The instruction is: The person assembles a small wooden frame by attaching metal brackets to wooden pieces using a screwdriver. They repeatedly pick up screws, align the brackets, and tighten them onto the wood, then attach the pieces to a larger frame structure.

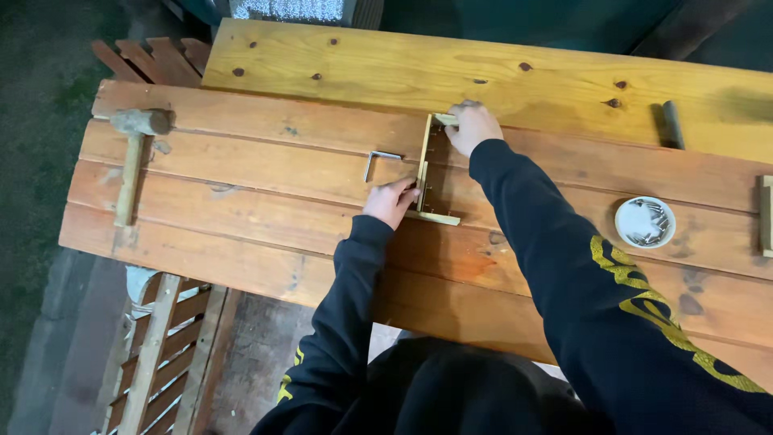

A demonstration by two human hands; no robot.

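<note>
A small frame of pale wooden strips [425,165] lies on the reddish plank table [241,201]. My left hand [390,201] pinches the frame's long left strip near its lower end. My right hand [473,126] presses on the short top strip at the frame's far corner. Another short strip [439,217] lies across the near end. A bent metal angle piece [377,161] rests on the planks just left of the frame, untouched.
A wooden mallet [133,157] lies at the table's left end. A white dish of nails [645,222] sits to the right. A dark rod [672,125] rests on the pale board [483,68] behind. A wooden strip [765,216] pokes in at the right edge. Slatted panels [161,354] stand below left.
</note>
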